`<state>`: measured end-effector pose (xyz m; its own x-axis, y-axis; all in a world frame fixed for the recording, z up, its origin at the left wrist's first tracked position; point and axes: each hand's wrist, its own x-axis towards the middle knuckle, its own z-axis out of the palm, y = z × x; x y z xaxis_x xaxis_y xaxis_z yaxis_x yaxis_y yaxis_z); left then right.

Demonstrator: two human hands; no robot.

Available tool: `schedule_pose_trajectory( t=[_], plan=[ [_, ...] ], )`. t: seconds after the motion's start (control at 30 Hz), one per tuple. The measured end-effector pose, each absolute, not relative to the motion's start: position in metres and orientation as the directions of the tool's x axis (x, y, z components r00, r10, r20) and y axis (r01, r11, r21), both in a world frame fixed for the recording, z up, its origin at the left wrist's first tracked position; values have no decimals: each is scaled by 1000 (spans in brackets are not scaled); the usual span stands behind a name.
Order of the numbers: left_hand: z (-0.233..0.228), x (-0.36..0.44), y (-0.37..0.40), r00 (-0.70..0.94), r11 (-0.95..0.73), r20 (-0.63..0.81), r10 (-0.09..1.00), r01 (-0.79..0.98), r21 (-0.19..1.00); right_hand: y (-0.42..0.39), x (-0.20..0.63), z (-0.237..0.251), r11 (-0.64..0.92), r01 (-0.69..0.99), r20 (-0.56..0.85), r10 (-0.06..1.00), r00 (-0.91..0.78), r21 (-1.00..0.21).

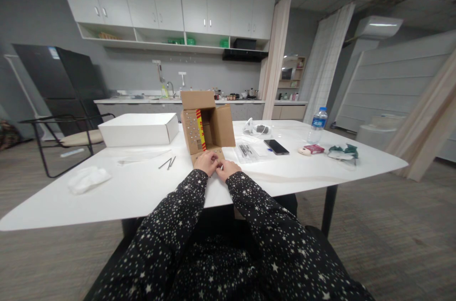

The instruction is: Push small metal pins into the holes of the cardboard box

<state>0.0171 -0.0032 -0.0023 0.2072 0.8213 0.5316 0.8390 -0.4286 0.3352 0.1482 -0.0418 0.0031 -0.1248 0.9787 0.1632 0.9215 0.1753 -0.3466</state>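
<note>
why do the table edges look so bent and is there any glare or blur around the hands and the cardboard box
Head view: wide-angle lens bows the white table edges and the walls; even ceiling light, soft sheen on the tabletop, no harsh glare; the left hand, right hand and open cardboard box are fairly sharp but small, so what the fingers pinch is unreadable.

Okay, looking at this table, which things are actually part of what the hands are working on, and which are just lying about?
In hand:
left hand and right hand, together at the near flap of the open cardboard box

Lying about:
white box
metal pins
crumpled tissue
clear packet
phone
water bottle
green cloth
</note>
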Motion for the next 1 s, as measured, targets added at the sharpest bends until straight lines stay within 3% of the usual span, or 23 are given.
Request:
schedule_pose_trajectory(
  t=[0.33,0.57,1.0],
  plan=[
    [-3,16,-3,187,-428,582,791,849,309,-38,150,-2,187,914,185,975,-127,-360],
    [0,16,-6,245,-425,571,784,881,206,-35,150,-5,200,908,205,970,-130,-367],
    [1,21,-9,288,-463,610,738,874,148,-42,151,0,223,915,219,963,-155,-336]
  ],
)
